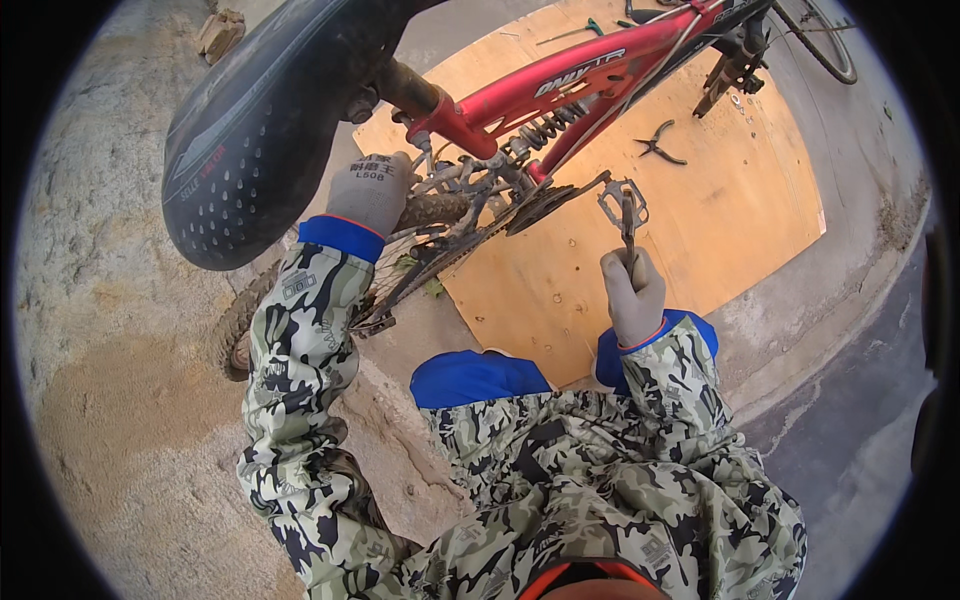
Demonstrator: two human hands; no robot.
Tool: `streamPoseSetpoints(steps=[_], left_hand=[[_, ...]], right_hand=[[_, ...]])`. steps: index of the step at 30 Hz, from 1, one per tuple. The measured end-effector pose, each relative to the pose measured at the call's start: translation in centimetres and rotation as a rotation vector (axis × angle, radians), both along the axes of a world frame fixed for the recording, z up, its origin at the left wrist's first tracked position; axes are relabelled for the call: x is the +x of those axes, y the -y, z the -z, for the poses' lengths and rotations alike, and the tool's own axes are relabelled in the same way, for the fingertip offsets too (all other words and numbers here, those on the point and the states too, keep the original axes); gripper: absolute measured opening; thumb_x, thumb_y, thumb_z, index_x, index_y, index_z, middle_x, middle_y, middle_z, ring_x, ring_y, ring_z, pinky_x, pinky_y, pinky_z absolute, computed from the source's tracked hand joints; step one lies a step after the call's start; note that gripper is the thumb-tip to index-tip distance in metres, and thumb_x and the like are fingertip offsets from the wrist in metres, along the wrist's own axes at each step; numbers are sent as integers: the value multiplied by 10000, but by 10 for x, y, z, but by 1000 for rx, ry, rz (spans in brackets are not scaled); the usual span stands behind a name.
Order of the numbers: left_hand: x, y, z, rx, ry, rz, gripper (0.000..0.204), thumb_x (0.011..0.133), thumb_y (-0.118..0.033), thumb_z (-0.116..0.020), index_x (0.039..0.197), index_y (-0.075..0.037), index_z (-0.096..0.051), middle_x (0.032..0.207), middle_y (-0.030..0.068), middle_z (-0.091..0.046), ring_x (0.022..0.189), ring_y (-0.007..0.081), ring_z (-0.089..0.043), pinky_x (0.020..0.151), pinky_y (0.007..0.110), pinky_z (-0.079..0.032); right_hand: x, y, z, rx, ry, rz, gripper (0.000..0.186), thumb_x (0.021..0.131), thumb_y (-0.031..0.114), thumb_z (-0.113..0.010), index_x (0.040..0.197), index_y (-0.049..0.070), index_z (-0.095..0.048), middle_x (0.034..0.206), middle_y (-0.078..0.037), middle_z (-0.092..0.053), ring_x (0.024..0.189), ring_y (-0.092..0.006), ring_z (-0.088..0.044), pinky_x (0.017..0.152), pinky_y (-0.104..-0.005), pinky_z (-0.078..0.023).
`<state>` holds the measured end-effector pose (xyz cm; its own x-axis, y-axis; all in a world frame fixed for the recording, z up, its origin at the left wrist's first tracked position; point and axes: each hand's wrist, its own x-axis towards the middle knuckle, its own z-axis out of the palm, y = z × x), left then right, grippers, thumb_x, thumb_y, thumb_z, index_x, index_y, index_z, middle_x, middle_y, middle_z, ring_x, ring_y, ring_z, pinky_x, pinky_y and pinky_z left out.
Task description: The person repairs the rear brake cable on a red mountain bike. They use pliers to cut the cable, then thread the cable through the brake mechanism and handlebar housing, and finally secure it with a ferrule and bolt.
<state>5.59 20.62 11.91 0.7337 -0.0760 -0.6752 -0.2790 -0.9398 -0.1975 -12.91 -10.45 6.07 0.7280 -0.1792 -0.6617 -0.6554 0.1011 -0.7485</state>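
Hands: two, both gloved in pale grey; camouflage sleeves run up from the lower frame
Left hand [370, 195]: left of centre, just below one black saddle [250, 130], beside the knobbly rear tyre [435, 210]; its fingers are hidden, so whether it grips anything I cannot tell
Right hand [635, 295]: right of centre, fingers curled round the lower end of one dark metal hand tool [628, 235]
Tool: upright in the frame, its upper end overlapping the pedal; contact there cannot be told
Pedal [641, 202]: one in view, right of centre, at the end of one crank arm [595, 185]
Bicycle frame [540, 85]: one, red, across the upper middle, with one coil spring [548, 125]
Board [740, 210]: wooden, spanning centre to upper right
Pliers [653, 147]: one pair, black, handles spread, lying on the board, upper right
Blue trouser legs [480, 378]: two, lower centre
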Motion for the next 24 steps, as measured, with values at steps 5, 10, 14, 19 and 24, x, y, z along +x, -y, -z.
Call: streamPoseSetpoints(steps=[5,10,14,19,24], left_hand=[[7,-20,11,1,6,-109,214,966,-251,-632,1049,-77,-726,1059,187,-730,1045,337,-702,888,475,-538],[-29,-16,-38,-788,447,-416,305,994,-283,-625,1261,-146,-680,1248,149,-666,1224,364,-592,1042,489,-461],[-68,-5,-157,-194,353,140,391,885,-211,-689,1248,-71,-652,1292,170,-612,1296,363,-525,1078,519,-417],[-212,-22,-236,-237,84,-342,281,863,-236,-693,1118,-118,-707,1223,135,-657,1227,333,-584,1035,485,-458],[-358,-32,-250,167,-316,-1136,484,841,-432,-675,1174,-88,-745,1157,205,-741,1109,355,-699,1004,462,-524]], right_hand=[[-37,8,2,-148,53,-33,248,959,213,-677,857,-7,-624,642,1,-542,590,-61,-484,560,-279,-412],[-53,25,-20,-190,6,-123,246,940,237,-695,890,-1,-659,611,-18,-543,559,-72,-484,553,-293,-404],[-41,109,-90,-283,31,-82,243,932,251,-704,912,10,-680,610,-25,-562,574,-79,-515,560,-303,-428],[-71,231,-178,-426,-94,37,215,953,241,-709,932,32,-661,688,23,-531,637,-76,-470,588,-290,-402],[-166,360,-245,-662,-252,280,259,950,285,-694,992,29,-683,764,-6,-619,688,-115,-539,644,-318,-459]])
